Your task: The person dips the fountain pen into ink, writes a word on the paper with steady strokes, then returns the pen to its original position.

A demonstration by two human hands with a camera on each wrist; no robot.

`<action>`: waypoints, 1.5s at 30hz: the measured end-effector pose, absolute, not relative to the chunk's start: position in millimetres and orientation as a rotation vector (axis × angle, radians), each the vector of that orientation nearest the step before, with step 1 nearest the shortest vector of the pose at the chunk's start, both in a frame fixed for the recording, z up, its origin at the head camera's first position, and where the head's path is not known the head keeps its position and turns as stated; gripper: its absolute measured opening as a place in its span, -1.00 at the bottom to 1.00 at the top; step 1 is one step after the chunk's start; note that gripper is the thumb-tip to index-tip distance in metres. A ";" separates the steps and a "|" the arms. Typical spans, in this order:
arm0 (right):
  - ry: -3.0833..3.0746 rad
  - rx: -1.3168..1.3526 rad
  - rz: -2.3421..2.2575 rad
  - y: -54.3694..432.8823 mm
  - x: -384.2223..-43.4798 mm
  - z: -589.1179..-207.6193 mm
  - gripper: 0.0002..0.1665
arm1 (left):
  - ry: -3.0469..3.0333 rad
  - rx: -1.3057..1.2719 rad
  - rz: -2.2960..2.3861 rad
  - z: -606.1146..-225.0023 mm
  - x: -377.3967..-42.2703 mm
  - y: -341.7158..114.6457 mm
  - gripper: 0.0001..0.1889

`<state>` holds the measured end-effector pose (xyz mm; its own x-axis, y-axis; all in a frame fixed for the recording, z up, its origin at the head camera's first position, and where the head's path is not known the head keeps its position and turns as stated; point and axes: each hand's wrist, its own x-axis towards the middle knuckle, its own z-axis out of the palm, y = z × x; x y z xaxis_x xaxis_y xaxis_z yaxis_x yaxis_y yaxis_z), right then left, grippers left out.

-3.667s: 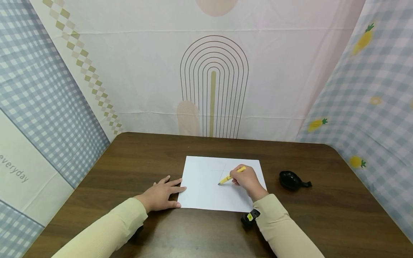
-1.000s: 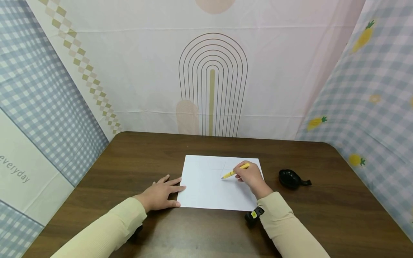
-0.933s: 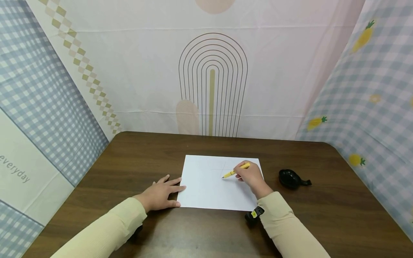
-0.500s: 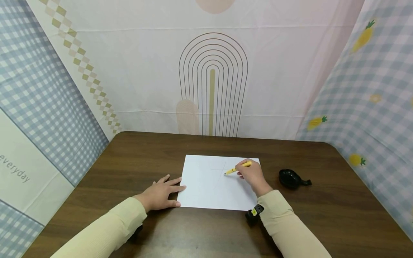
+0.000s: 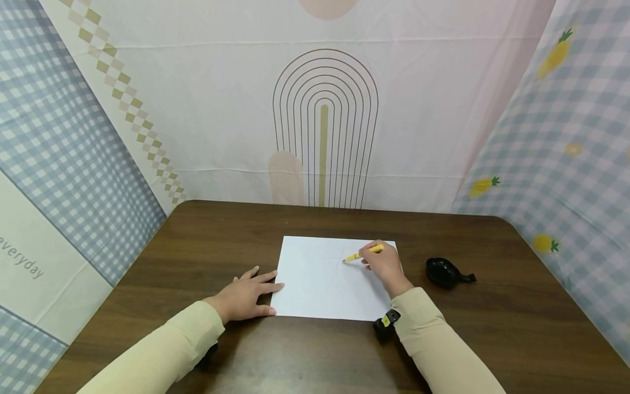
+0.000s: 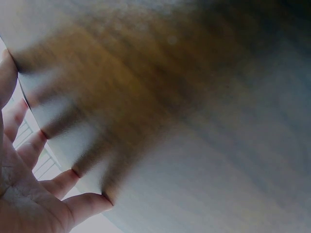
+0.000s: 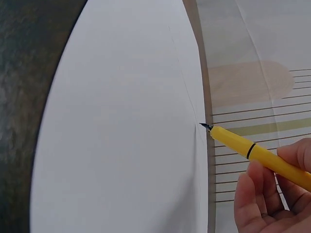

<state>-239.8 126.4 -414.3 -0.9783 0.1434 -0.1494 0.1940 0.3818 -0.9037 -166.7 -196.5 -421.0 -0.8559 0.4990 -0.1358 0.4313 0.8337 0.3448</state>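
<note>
A white sheet of paper (image 5: pixel 310 284) lies on the brown table, with faint thin crossing lines on its upper half. My right hand (image 5: pixel 384 265) pinches a yellow fountain pen (image 5: pixel 364 253) between thumb and fingers. The dark nib (image 7: pixel 205 125) is right at the paper, near where the lines cross. In the right wrist view the pen (image 7: pixel 265 158) slants down toward the lower right into the fingers. My left hand (image 5: pixel 242 298) rests flat at the sheet's left edge, fingers spread. The left wrist view shows those fingers (image 6: pixel 60 183) with their tips touching the table.
A small black pan-shaped dish (image 5: pixel 444 272) with a short handle stands on the table (image 5: pixel 206 241) to the right of the paper. A black wrist device (image 5: pixel 385 326) sits under the right sleeve. Patterned cloth (image 5: pixel 226 109) hangs behind and on both sides.
My right hand has moved the pen away from me and slightly right, its nib running up along the slanted line. The left hand and the paper have stayed in place.
</note>
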 end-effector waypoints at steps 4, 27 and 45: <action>2.584 0.304 -1.705 125.3 -242.7 -416.2 -0.80 | 2.794 0.716 0.451 -421.4 -166.9 -197.2 -0.36; 2.631 0.303 -1.644 118.6 -247.2 -416.1 -0.79 | 2.801 0.722 0.440 -422.1 -167.7 -197.0 -0.36; 2.672 0.272 -1.598 118.1 -243.9 -413.4 -0.83 | 2.800 0.676 0.430 -420.7 -167.1 -194.4 -0.38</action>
<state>-243.9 118.1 -413.4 -0.9847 0.1409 -0.1027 0.1572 0.4620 -0.8728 -167.1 -194.4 -420.7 -0.8675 0.4741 -0.1503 0.4071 0.8505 0.3329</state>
